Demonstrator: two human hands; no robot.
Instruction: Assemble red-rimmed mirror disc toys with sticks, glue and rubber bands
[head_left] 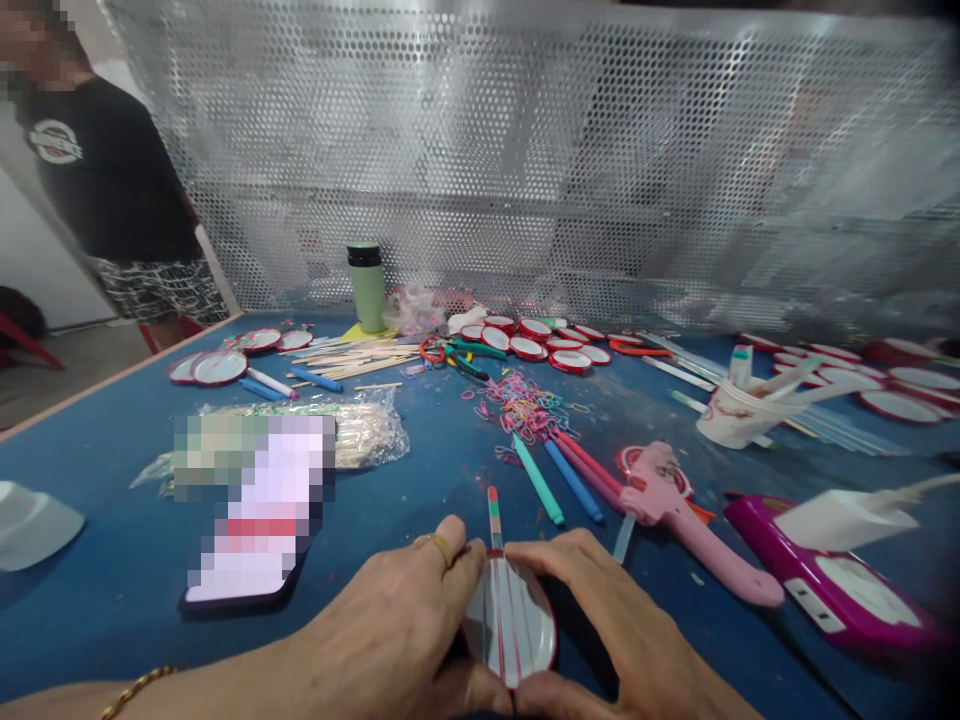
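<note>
Both my hands grip a small round red-rimmed mirror lid near the front edge of the blue table. Thin rubber bands are stretched across its face. A painted wooden stick pokes out from behind it, pointing away from me. My left hand, with a gold ring, curls round the lid's left side. My right hand wraps its right side, thumb under the bottom rim.
A phone lies left of my hands. Coloured markers, loose rubber bands, a pink glue gun, a paper cup, more red lids, wooden sticks and a green bottle lie beyond. A person stands far left.
</note>
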